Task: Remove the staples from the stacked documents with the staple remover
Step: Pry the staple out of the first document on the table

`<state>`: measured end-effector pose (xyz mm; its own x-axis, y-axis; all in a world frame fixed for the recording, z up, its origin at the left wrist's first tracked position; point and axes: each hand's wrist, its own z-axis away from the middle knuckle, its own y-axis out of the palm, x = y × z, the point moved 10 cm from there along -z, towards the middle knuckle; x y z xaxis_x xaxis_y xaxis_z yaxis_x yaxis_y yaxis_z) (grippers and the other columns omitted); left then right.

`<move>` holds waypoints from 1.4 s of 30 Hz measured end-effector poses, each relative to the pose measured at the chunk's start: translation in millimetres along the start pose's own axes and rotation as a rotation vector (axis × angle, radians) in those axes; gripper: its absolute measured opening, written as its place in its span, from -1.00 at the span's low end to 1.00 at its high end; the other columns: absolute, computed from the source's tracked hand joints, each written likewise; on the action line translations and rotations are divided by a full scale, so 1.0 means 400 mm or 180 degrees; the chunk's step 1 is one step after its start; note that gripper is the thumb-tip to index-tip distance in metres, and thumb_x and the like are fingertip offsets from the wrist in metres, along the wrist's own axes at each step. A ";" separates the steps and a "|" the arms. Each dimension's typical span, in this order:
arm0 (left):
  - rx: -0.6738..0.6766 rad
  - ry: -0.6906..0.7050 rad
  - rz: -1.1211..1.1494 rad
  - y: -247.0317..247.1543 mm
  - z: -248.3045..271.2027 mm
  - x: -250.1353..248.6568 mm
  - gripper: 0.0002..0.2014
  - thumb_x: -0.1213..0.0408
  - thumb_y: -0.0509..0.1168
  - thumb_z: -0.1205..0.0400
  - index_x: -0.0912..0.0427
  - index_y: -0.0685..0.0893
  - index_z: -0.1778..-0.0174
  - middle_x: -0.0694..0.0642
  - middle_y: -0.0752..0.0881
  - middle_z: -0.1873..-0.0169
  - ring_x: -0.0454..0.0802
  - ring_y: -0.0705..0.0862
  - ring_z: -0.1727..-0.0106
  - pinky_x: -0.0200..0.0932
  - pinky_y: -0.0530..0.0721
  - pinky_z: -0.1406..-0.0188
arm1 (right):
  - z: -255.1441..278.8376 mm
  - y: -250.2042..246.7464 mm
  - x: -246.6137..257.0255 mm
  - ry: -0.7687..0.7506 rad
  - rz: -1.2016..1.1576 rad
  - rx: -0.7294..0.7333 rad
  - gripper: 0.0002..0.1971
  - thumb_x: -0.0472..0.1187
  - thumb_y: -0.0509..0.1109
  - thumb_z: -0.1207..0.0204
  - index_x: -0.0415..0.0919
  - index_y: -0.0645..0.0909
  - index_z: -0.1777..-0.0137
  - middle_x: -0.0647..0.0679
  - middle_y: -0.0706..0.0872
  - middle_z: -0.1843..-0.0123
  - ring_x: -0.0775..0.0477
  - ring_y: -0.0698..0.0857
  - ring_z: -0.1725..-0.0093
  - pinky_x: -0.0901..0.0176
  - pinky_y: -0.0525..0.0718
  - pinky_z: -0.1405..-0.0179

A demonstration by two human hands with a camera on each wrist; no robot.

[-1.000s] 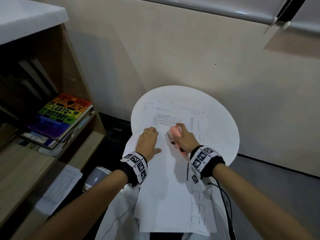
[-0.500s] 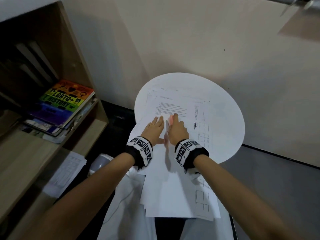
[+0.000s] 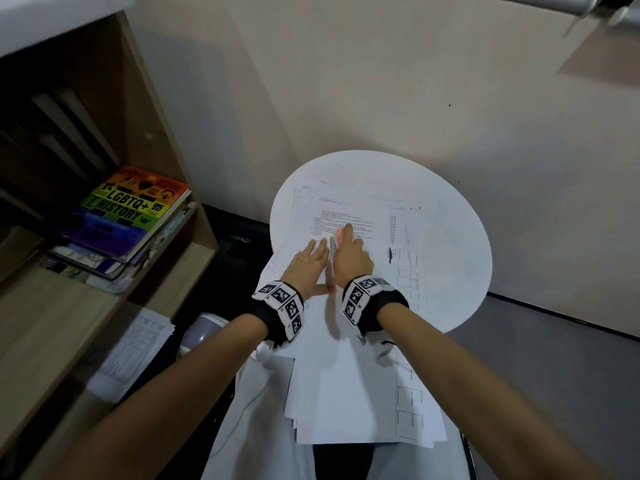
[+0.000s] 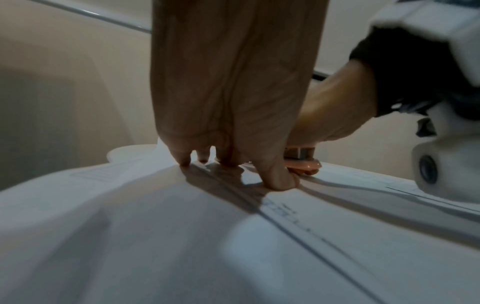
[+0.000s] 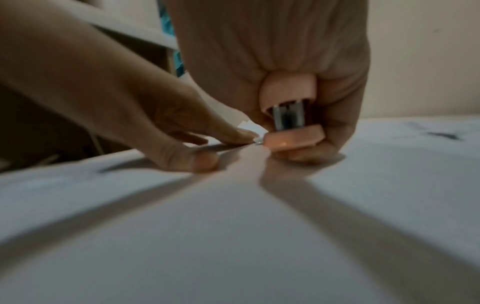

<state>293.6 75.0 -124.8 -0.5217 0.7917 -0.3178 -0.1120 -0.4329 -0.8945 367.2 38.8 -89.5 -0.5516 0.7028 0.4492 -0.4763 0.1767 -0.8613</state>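
Pink staple remover sits clamped in the right hand, low against the stacked papers on the round white table. Just beside it, the left hand presses flat, fingers straight.

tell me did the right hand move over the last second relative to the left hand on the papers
Yes. The right hand with the pink staple remover has closed in leftward, now right beside the left hand pressing the stacked documents.
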 end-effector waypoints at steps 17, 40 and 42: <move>0.0321 -0.0274 -0.0341 0.019 -0.011 0.009 -0.12 -0.10 0.19 -0.65 0.18 -0.21 -0.67 0.09 -0.32 -0.66 0.09 -0.26 -0.69 0.12 -0.09 -0.65 | -0.025 -0.030 -0.034 -0.0540 -0.0025 -0.0147 -0.42 -0.14 0.08 -0.68 0.02 -0.04 -0.65 -0.20 0.42 -0.47 -0.31 0.62 -0.17 -0.04 0.50 -0.08; -0.0318 -0.0056 0.0410 0.011 -0.101 -0.167 -0.11 -0.08 0.44 -0.48 0.12 0.16 -0.64 0.04 0.03 -0.68 0.13 -0.08 -0.70 0.15 0.06 -0.65 | 0.002 -0.105 -0.245 -0.0094 0.0104 -0.0095 -0.60 -0.09 0.05 -0.70 -0.18 0.21 -0.49 -0.32 0.58 -0.19 -0.37 0.64 -0.09 -0.06 0.50 0.07; -0.0306 -0.0096 0.0316 0.002 -0.104 -0.165 -0.12 -0.06 0.44 -0.48 0.12 0.16 -0.64 0.04 0.03 -0.68 0.14 -0.08 -0.70 0.15 0.08 -0.65 | -0.011 -0.106 -0.236 -0.0041 0.0097 -0.0093 -0.60 -0.07 0.05 -0.71 -0.19 0.22 -0.49 -0.33 0.58 -0.19 -0.37 0.64 -0.10 -0.04 0.46 0.10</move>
<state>363.3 40.3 -117.6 -0.5515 0.7331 -0.3980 0.0223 -0.4641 -0.8855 442.4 -32.0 -96.5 -0.5744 0.6993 0.4255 -0.4391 0.1755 -0.8811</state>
